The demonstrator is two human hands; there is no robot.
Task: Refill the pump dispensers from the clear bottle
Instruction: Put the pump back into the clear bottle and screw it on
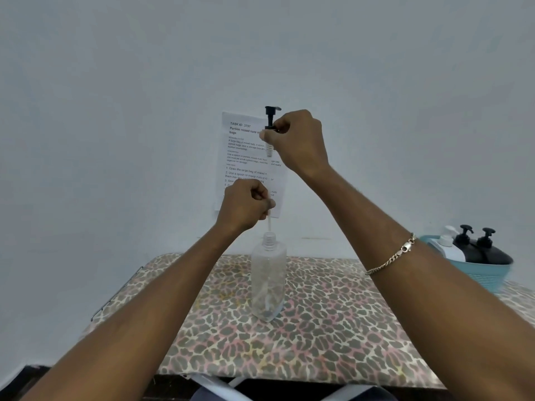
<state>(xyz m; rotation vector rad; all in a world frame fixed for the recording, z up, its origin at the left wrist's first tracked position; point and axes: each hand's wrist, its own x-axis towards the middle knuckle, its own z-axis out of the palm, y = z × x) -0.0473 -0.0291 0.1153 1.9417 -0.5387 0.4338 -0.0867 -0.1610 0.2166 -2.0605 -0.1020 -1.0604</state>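
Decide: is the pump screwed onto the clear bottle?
No, the right hand holds the black pump above the clear bottle, whose neck stands open.

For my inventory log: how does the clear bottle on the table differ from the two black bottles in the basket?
The clear bottle is see-through; the black bottles are opaque. The clear bottle stands on the table, neck open; the black bottles sit in the blue basket, pumps fitted. Both take black pumps.
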